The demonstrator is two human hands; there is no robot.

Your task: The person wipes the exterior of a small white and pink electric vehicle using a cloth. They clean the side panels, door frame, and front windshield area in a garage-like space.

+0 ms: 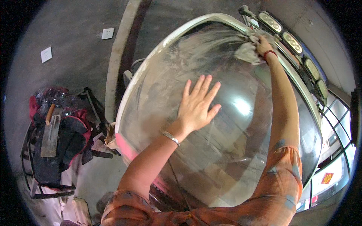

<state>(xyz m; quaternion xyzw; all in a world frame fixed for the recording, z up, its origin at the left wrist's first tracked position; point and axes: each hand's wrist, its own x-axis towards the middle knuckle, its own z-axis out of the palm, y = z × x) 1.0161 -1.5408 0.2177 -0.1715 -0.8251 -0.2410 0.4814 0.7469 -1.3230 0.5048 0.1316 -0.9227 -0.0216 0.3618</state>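
A vehicle's windshield [226, 141] fills the middle of the head view, with dusty smears over its upper part and a bright reflection near the centre. My left hand [198, 104] is spread on or just over the glass, fingers apart, holding nothing. At the upper right corner of the windshield, my right hand [263, 45] grips a crumpled pale cloth [247, 53], which lies against the glass by the frame. Streaks fan out leftward from the cloth. A wiper arm [178, 180] crosses the lower glass.
Several lamps [292, 42] line the roof edge close to my right hand. Left, a trowel with a wooden handle [50, 135] rests on a dark chair [68, 141]. Two wall sockets [107, 33] sit on the grey wall beside a pale vertical pillar [118, 53].
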